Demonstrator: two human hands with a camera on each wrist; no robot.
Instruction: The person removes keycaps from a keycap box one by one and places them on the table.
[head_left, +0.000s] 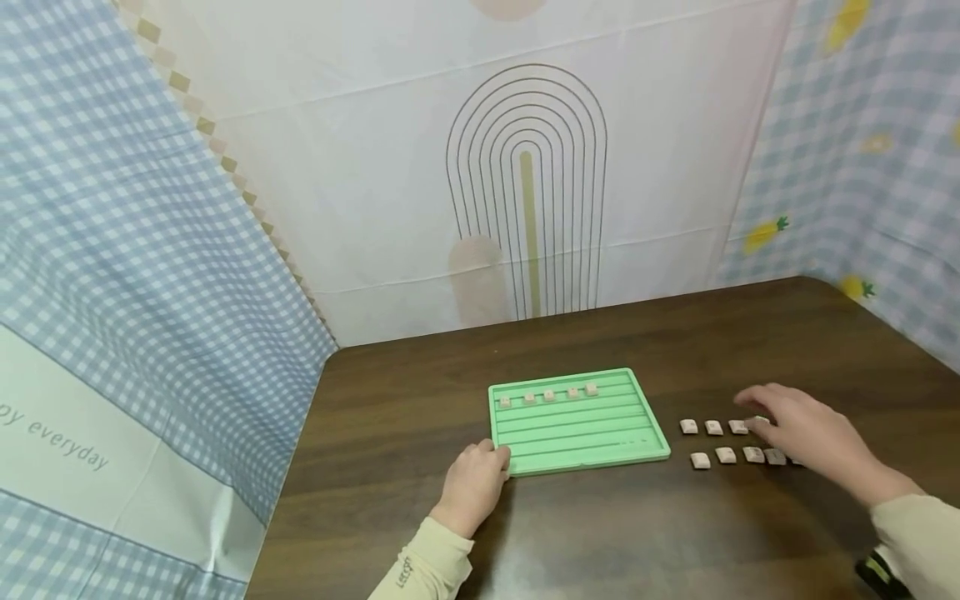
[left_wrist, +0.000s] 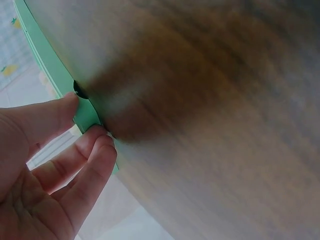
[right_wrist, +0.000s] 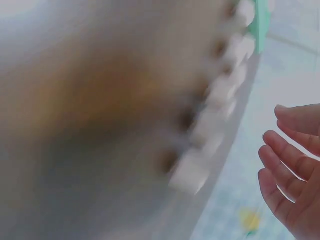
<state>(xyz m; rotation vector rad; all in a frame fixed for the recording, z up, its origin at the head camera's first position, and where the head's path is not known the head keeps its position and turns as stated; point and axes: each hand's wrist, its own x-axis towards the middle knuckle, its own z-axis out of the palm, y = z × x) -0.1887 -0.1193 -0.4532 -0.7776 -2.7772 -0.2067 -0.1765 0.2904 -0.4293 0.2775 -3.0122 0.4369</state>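
A light green tray (head_left: 577,454) with raised ridges lies on the table, and several small beige square pieces (head_left: 549,396) stand in a row along its top ridge. My left hand (head_left: 474,483) is at the tray's near left corner. In the left wrist view, its thumb and fingers pinch the green edge (left_wrist: 87,114). To the right of the tray, whitish keycap-like pieces (head_left: 725,455) form two rows on the table. My right hand (head_left: 813,433) hovers over the right end of these rows and hides some of them. Its fingers (right_wrist: 285,152) are loosely bent, with nothing between them.
The dark brown wooden table (head_left: 405,417) has a back edge against a white patterned cloth (head_left: 375,208). Blue checked cloth (head_left: 172,275) hangs along the left side, and similar cloth hangs at the right. A dark object (head_left: 881,575) shows beside the right sleeve.
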